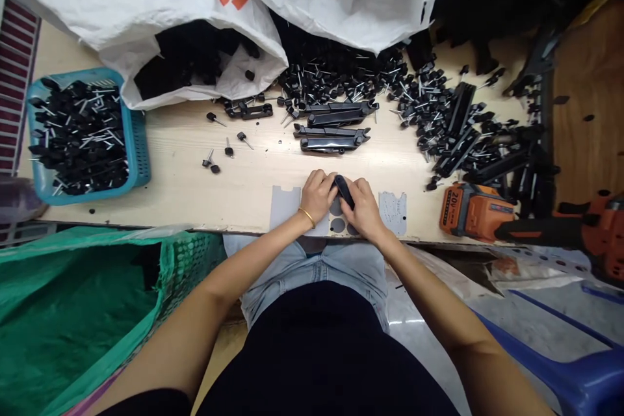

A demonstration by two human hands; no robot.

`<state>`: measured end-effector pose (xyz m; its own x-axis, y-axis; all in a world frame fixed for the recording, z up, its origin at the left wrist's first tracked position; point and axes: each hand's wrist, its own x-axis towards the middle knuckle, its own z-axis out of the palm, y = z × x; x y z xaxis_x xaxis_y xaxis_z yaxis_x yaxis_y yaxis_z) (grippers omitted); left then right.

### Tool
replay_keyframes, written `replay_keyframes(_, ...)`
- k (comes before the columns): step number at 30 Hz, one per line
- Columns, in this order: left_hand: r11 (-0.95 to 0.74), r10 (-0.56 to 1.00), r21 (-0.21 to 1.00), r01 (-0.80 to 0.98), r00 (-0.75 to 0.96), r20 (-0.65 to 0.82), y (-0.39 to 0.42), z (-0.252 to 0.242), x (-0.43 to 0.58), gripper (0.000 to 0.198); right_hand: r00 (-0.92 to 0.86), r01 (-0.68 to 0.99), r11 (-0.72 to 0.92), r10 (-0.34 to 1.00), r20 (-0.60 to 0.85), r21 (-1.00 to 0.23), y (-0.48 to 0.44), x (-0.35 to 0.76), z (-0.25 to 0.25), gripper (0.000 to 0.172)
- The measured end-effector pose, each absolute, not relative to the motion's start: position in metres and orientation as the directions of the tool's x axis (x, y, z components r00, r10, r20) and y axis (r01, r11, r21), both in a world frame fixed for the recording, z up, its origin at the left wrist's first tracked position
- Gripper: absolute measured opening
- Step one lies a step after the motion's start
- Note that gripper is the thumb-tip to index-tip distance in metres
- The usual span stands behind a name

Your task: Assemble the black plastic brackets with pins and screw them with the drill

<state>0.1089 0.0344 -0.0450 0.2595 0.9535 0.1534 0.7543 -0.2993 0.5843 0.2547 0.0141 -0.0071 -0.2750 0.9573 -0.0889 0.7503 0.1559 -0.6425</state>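
Near the front edge of the table, a narrow black plastic part (346,193) is held between both my hands, tilted, with a rounded end pointing away from me. My left hand (318,195) closes its fingertips at its far end, and part of what they grip is hidden. My right hand (364,209) wraps round its right side. Beneath the hands lies a grey sheet (285,207) with dark round spots next to it. Just beyond them, black folded plastic assemblies (335,142) rest side by side on the tabletop.
A blue basket (141,149) full of black-headed screws stands at left. More loose screws (326,78) and black parts are heaped at the back and right. White sacks (195,6) slump along the back. An orange cordless drill (480,211) lies at right; a green sack (73,299) hangs below left.
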Motion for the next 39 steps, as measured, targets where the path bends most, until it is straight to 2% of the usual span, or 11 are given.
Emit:
replay_keyframes(4, -0.404, 0.909, 0.566, 0.719, 0.387, 0.158, 0.045, -0.045, 0.098, 0.023, -0.276, 0.746, 0.152, 0.956, -0.095, -0.648, 0.014, 0.257, -0.007, 0.052)
replay_keyframes(13, -0.4, 0.912, 0.568, 0.719, 0.372, 0.171, 0.045, -0.042, 0.102, 0.019, -0.261, 0.725, 0.12, 0.959, -0.109, -0.678, 0.012, 0.257, -0.006, 0.049)
replay_keyframes(16, -0.356, 0.933, 0.555, 0.752, 0.325, 0.157, 0.042, -0.036, 0.095, 0.019, -0.311, 0.642, 0.116, 0.943, -0.119, -0.758, 0.033, 0.274, 0.004, 0.034)
replay_keyframes(18, -0.276, 0.961, 0.555, 0.785, 0.239, 0.139, 0.038, -0.032, 0.083, 0.02, -0.198, 0.652, 0.082, 0.978, -0.065, -0.754, 0.068, 0.295, 0.015, 0.024)
replay_keyframes(22, -0.222, 0.975, 0.629, 0.745, 0.171, 0.141, 0.031, -0.032, 0.057, 0.025, 0.173, 0.768, -0.028, 0.971, 0.165, -0.639, 0.189, 0.346, 0.035, 0.031)
replay_keyframes(24, -0.238, 0.971, 0.629, 0.74, 0.19, 0.145, 0.031, -0.033, 0.051, 0.027, 0.257, 0.86, -0.131, 0.946, 0.197, -0.493, 0.252, 0.362, 0.036, 0.038)
replay_keyframes(28, -0.218, 0.976, 0.617, 0.756, 0.174, 0.132, 0.034, -0.035, 0.054, 0.026, 0.252, 0.923, -0.243, 0.968, -0.006, -0.298, 0.322, 0.367, 0.028, 0.039)
replay_keyframes(32, -0.227, 0.974, 0.619, 0.752, 0.172, 0.148, 0.035, -0.034, 0.056, 0.025, 0.224, 0.929, -0.245, 0.969, -0.104, -0.277, 0.327, 0.365, 0.037, 0.031)
replay_keyframes(34, -0.226, 0.974, 0.616, 0.755, 0.167, 0.152, 0.035, -0.034, 0.056, 0.025, 0.201, 0.947, -0.206, 0.979, -0.044, -0.248, 0.324, 0.371, 0.049, 0.027)
replay_keyframes(37, -0.224, 0.975, 0.618, 0.754, 0.164, 0.153, 0.035, -0.033, 0.056, 0.025, 0.191, 0.979, -0.177, 0.972, 0.138, -0.105, 0.326, 0.382, 0.062, 0.036)
replay_keyframes(39, -0.223, 0.975, 0.621, 0.751, 0.165, 0.151, 0.035, -0.033, 0.057, 0.026, 0.193, 0.981, -0.195, 0.973, 0.126, -0.002, 0.332, 0.389, 0.062, 0.04)
